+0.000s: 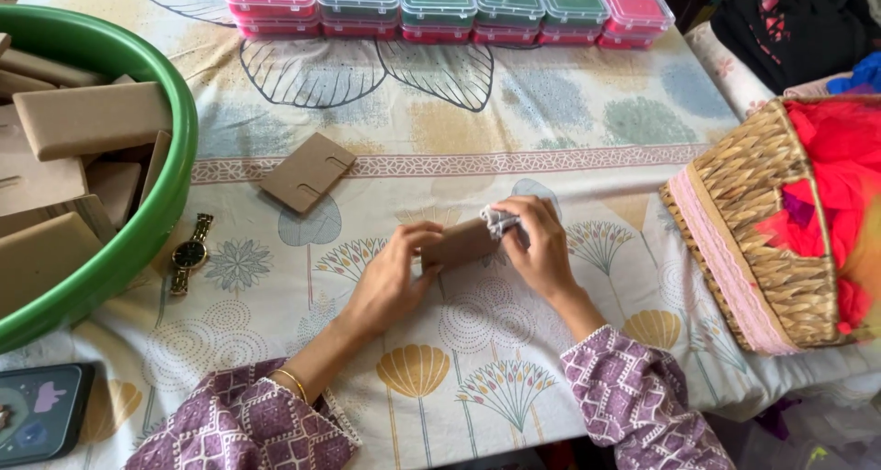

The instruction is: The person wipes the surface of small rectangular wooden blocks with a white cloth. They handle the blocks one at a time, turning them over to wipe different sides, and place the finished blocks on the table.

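Note:
My left hand (pixel 390 275) grips the left end of a small brown cardboard card (pixel 462 241) held just above the table's patterned cloth (pixel 514 149). My right hand (pixel 540 245) holds the card's right end, its fingers pinching a small silvery-white piece (pixel 498 218) at the card's top edge. What that piece is cannot be told. A second flat brown card (pixel 306 172) with a notch lies on the cloth up and to the left of my hands.
A green tub (pixel 165 204) full of brown cards fills the left side. A gold wristwatch (pixel 189 253) lies beside it. Lidded pink and green boxes (pixel 440 6) line the far edge. A wicker basket (pixel 752 222) of red cloth stands right. A phone (pixel 41 410) lies at bottom left.

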